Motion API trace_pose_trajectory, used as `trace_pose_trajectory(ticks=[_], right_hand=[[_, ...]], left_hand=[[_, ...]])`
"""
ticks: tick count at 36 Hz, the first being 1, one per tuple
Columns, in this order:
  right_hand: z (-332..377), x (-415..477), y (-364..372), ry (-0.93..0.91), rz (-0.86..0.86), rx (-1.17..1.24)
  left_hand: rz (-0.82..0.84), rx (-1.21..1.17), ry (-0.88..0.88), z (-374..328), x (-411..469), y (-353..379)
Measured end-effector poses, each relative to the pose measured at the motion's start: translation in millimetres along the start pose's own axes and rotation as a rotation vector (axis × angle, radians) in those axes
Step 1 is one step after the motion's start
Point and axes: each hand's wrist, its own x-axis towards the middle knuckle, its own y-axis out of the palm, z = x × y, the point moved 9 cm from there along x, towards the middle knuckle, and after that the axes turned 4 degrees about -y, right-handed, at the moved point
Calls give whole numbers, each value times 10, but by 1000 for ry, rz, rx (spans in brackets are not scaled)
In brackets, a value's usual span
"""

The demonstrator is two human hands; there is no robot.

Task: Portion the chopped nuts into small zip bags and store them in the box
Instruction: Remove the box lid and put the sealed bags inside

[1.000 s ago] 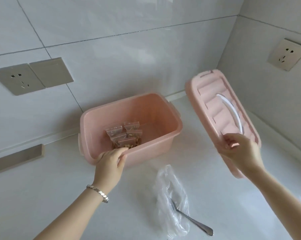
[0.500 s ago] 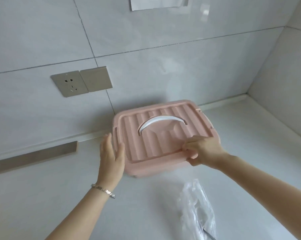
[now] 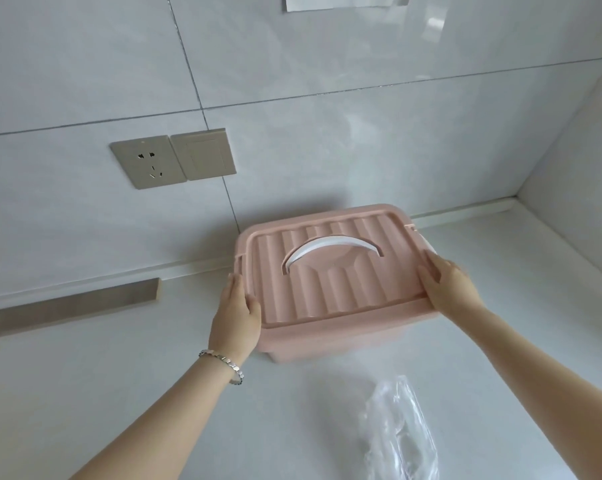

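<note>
A pink plastic box point(image 3: 327, 344) stands on the white counter near the back wall. Its ribbed pink lid point(image 3: 330, 285) with a white handle point(image 3: 330, 247) lies flat on top and hides the zip bags of nuts inside. My left hand point(image 3: 235, 317) presses against the lid's left edge with straight fingers. My right hand point(image 3: 448, 285) lies along the lid's right edge, fingers extended over the rim.
A crumpled clear plastic bag point(image 3: 401, 431) lies on the counter in front of the box. A wall socket point(image 3: 147, 164) and a blank plate point(image 3: 204, 154) sit on the tiled wall. A grey strip point(image 3: 70, 306) runs along the wall's base at left.
The lid went from being held tilted at the right to lying on the box. My right hand slid from the lid's front corner to its right edge; the left stays at the left edge.
</note>
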Motion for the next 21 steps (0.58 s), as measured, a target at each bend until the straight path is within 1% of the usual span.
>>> trace_pose_trajectory(ticks=[6, 8, 10, 12, 13, 16, 20, 21], right_hand=[[14, 182, -51, 45, -43, -23], [2, 179, -44, 54, -73, 11], [-14, 164, -14, 74, -89, 104], [-55, 140, 29, 113, -80, 181], [-64, 126, 36, 128, -76, 202], [-75, 106, 34, 152, -101, 228], [-59, 33, -53, 165, -221, 257], [-61, 22, -71, 170, -241, 245]], left_hand=[[-48, 131, 39, -8, 114, -26], [-49, 114, 27, 11, 102, -20], [-31, 40, -48, 117, 107, 18], [29, -132, -160, 241, 94, 98], [44, -227, -170, 249, 79, 132], [-35, -337, -130, 179, 15, 50], [-220, -368, -154, 215, -59, -102], [-241, -373, -159, 214, -77, -121]])
